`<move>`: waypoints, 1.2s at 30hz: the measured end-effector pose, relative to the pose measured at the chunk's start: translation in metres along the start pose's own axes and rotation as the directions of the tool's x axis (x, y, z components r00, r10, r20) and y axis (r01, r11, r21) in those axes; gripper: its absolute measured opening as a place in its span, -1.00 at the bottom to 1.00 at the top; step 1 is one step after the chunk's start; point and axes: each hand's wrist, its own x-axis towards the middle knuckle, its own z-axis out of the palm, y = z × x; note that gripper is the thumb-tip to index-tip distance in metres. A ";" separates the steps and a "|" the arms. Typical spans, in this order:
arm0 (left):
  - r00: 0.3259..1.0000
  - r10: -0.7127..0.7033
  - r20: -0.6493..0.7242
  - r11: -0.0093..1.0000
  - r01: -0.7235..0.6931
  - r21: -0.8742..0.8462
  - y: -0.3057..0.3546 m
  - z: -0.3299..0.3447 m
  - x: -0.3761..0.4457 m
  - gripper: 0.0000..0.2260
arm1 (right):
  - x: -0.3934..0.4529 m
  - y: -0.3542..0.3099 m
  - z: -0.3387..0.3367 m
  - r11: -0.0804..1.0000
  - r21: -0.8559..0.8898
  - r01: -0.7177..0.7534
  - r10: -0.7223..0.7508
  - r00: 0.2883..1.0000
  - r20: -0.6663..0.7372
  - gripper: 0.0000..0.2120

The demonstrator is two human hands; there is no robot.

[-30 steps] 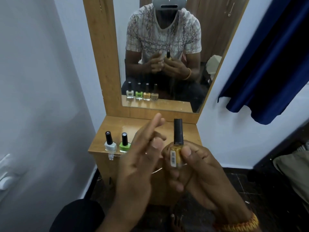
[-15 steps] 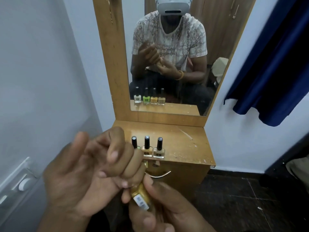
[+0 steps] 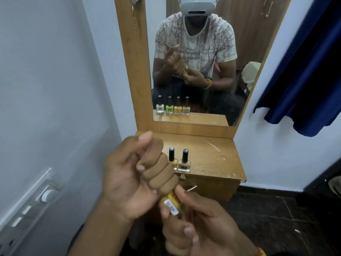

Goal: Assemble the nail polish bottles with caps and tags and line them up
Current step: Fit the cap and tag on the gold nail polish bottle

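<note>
My right hand [image 3: 201, 226] holds a yellow nail polish bottle [image 3: 172, 200] with a white tag on its side, low in the view. My left hand [image 3: 136, 174] is wrapped around the bottle's cap, which its curled fingers hide. On the wooden dresser top [image 3: 208, 156] two capped bottles show: an orange one [image 3: 173, 159] partly behind my fingers and a beige one [image 3: 184, 161] to its right. The mirror reflects a row of several bottles; the left ones on the dresser are hidden by my left hand.
A wood-framed mirror [image 3: 195, 61] rises behind the dresser and reflects a seated person. A blue curtain [image 3: 302, 71] hangs at the right. A white wall with a switch panel [image 3: 31, 209] is at the left. Dark tiled floor [image 3: 276, 218] lies below right.
My left hand has closed over the cap of the yellow bottle, which earlier stood exposed and upright. The bottle has come lower and nearer, and the view has shifted left.
</note>
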 end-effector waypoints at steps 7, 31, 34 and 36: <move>0.947 0.000 -0.322 0.996 0.030 0.085 -0.009 -0.004 0.032 -0.48 | -0.001 -0.012 -0.015 0.992 -0.046 0.119 -0.125 0.983 -0.138 -0.68; 0.830 0.155 -0.536 0.970 -0.024 0.243 -0.022 0.025 0.077 -0.62 | -0.021 -0.050 -0.007 0.511 -0.850 0.129 -0.579 0.782 -0.230 -0.68; 0.823 0.166 -0.543 0.969 -0.035 0.244 -0.023 0.024 0.078 -0.62 | -0.021 -0.051 -0.007 0.390 -0.914 0.110 -0.623 0.762 -0.174 -0.61; 0.822 0.178 -0.540 0.968 -0.047 0.248 -0.023 0.023 0.078 -0.63 | -0.021 -0.052 -0.006 0.320 -0.943 0.087 -0.636 0.758 -0.146 -0.62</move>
